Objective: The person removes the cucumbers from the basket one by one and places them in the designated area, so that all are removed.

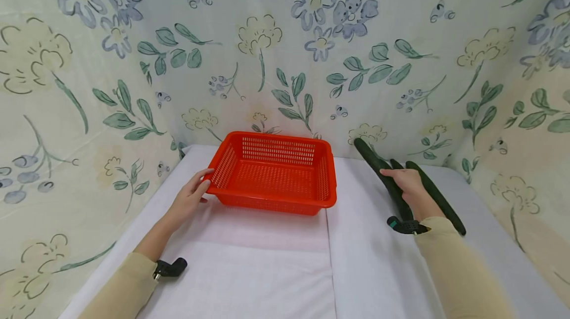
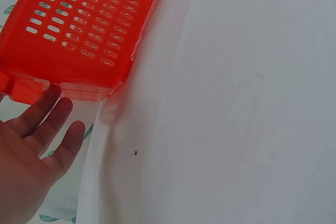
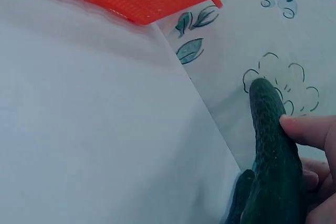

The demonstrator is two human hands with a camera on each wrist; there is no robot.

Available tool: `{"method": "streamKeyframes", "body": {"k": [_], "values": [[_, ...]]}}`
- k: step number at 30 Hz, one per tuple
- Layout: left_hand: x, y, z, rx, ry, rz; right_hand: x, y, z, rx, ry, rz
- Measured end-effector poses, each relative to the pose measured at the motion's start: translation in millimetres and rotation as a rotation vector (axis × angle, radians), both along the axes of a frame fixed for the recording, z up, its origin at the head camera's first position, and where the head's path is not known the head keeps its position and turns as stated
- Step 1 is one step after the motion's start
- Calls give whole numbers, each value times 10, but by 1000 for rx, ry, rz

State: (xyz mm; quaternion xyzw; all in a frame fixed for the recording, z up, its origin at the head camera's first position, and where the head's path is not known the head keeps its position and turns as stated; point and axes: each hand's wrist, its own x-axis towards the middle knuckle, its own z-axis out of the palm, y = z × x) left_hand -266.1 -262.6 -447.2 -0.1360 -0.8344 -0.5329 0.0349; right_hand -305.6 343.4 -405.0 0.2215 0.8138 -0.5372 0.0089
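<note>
A red slotted plastic basket (image 1: pixel 276 178) stands on the white cloth in the head view, its long side facing me. At its left end, my left hand (image 1: pixel 189 200) holds the rim between thumb and fingers; the left wrist view shows several fingertips (image 2: pixel 52 92) against the underside of that rim. Over on the right, my right hand (image 1: pixel 411 188) grips a dark green cucumber (image 1: pixel 370 155), its far end raised and pointing forward. Two more cucumbers lie by that hand: one (image 1: pixel 438 195) to its right, another (image 1: pixel 395 163) mostly hidden behind it.
White cloth (image 1: pixel 267 274) covers the table, with a fold line running from front to back. A floral curtain (image 1: pixel 267 37) rises behind the table and on both sides. Black wrist devices (image 1: pixel 170 268) sit on both my forearms.
</note>
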Motion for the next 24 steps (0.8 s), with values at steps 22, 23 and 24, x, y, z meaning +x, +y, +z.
{"method": "streamKeyframes", "body": {"k": [22, 23, 24], "values": [[53, -6, -11, 4, -13, -2, 108, -431, -389, 621, 10, -22], [53, -5, -19, 2, -16, 3, 123, -428, -397, 625, 6, -16], [54, -5, -27, -2, -20, 3, 139, -427, -409, 622, 0, -16]]}}
